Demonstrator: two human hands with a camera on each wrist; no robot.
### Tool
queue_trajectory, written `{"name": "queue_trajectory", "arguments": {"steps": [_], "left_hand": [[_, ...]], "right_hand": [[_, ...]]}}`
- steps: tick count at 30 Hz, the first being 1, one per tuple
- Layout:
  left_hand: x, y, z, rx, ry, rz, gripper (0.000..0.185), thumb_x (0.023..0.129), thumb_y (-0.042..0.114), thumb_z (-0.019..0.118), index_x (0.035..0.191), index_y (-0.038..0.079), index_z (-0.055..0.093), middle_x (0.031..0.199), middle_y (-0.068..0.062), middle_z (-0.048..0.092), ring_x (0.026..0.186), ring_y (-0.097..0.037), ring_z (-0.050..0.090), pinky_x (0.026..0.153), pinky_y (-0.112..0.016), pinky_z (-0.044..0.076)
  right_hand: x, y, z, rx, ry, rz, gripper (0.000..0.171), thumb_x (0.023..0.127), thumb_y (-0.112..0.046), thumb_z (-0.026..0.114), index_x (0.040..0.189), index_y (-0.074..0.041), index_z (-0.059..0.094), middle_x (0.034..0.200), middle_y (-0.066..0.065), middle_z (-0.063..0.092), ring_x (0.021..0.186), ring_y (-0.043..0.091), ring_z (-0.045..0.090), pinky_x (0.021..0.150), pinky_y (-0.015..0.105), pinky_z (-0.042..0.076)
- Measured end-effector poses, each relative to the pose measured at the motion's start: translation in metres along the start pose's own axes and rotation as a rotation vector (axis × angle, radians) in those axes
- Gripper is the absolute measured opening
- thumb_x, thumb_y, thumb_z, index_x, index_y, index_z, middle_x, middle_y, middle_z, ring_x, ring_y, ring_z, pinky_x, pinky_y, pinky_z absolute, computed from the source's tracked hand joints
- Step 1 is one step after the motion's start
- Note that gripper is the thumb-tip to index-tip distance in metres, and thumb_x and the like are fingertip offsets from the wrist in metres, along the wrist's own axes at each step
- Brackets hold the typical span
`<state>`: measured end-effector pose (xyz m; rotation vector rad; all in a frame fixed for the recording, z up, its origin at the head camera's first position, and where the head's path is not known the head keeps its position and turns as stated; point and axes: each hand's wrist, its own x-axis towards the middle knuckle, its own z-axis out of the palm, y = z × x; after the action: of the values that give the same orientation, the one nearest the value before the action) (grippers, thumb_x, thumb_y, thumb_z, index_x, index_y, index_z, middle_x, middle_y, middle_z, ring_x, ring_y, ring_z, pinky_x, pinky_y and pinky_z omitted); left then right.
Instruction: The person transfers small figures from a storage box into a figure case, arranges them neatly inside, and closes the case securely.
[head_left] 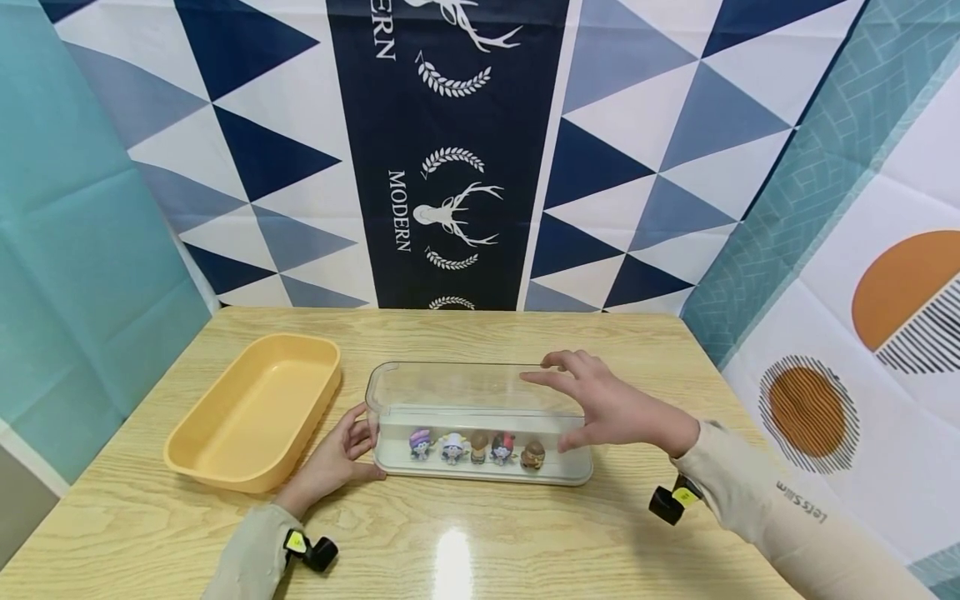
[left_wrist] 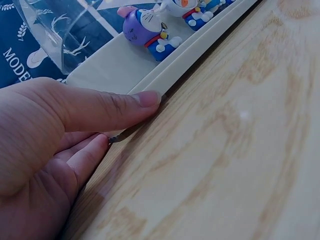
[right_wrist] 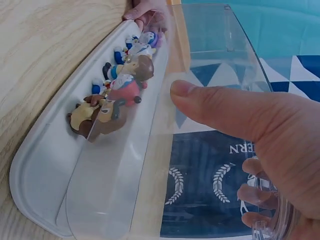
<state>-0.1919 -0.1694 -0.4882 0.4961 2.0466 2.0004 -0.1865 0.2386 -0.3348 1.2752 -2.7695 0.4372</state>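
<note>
A long white tray (head_left: 480, 472) lies on the table with several small cartoon figurines (head_left: 452, 448) standing in a row on it. At its left end, my left hand (head_left: 341, 458) grips the corner, the thumb (left_wrist: 145, 98) along the front edge and other fingers at the end. My right hand (head_left: 611, 404) holds the clear cover (head_left: 465, 387) at its right end, thumb (right_wrist: 205, 102) in front and fingertips behind. The cover slants over the tray; in the left wrist view its near corner stands above the tray. One figurine (left_wrist: 142, 30) has a purple hood.
To the left of the tray, a yellow plastic basin (head_left: 262, 400) sits on the wooden table (head_left: 390, 542). Patterned cloth (head_left: 450, 150) hangs behind the table's far edge, with more cloth on both sides.
</note>
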Motion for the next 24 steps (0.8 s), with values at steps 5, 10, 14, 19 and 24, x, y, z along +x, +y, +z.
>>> {"name": "queue_trajectory", "arguments": {"steps": [5, 10, 14, 19, 24], "left_hand": [[0.000, 0.000, 0.000, 0.003, 0.004, -0.005, 0.110, 0.069, -0.023, 0.075, 0.155, -0.006, 0.008, 0.143, -0.041, 0.036, 0.132, -0.053, 0.039, 0.092, -0.030, 0.052], [0.001, 0.001, 0.000, 0.004, 0.022, -0.022, 0.111, 0.069, -0.024, 0.075, 0.155, -0.004, 0.008, 0.144, -0.040, 0.035, 0.133, -0.052, 0.038, 0.093, -0.030, 0.051], [0.001, 0.001, 0.000, 0.002, 0.026, -0.024, 0.111, 0.069, -0.024, 0.075, 0.156, -0.004, 0.008, 0.145, -0.040, 0.035, 0.134, -0.052, 0.036, 0.095, -0.030, 0.051], [0.001, 0.001, 0.000, -0.004, 0.024, -0.022, 0.111, 0.069, -0.024, 0.075, 0.156, -0.004, 0.008, 0.144, -0.040, 0.035, 0.134, -0.052, 0.036, 0.095, -0.030, 0.050], [0.000, 0.001, 0.000, -0.008, 0.012, -0.013, 0.110, 0.070, -0.024, 0.075, 0.155, -0.005, 0.008, 0.145, -0.039, 0.035, 0.134, -0.053, 0.037, 0.093, -0.032, 0.052]], "right_hand": [[-0.001, 0.000, 0.005, -0.014, 0.018, -0.005, 0.096, 0.068, -0.026, 0.094, 0.150, -0.018, 0.044, 0.140, 0.016, 0.043, 0.122, 0.035, 0.041, 0.096, 0.058, 0.038], [-0.001, 0.000, 0.008, -0.023, 0.027, -0.011, 0.096, 0.069, -0.025, 0.093, 0.150, -0.016, 0.043, 0.140, 0.016, 0.042, 0.122, 0.035, 0.040, 0.096, 0.057, 0.036], [-0.002, 0.000, 0.012, -0.030, 0.044, -0.014, 0.096, 0.068, -0.023, 0.093, 0.150, -0.015, 0.043, 0.139, 0.017, 0.042, 0.121, 0.035, 0.041, 0.096, 0.057, 0.036], [-0.002, 0.002, 0.019, -0.036, 0.058, -0.027, 0.098, 0.067, -0.025, 0.094, 0.150, -0.015, 0.043, 0.139, 0.018, 0.042, 0.122, 0.036, 0.041, 0.096, 0.058, 0.035], [-0.001, 0.003, 0.026, -0.053, 0.058, -0.044, 0.099, 0.065, -0.027, 0.095, 0.149, -0.015, 0.044, 0.139, 0.020, 0.042, 0.124, 0.038, 0.040, 0.097, 0.059, 0.034]]}}
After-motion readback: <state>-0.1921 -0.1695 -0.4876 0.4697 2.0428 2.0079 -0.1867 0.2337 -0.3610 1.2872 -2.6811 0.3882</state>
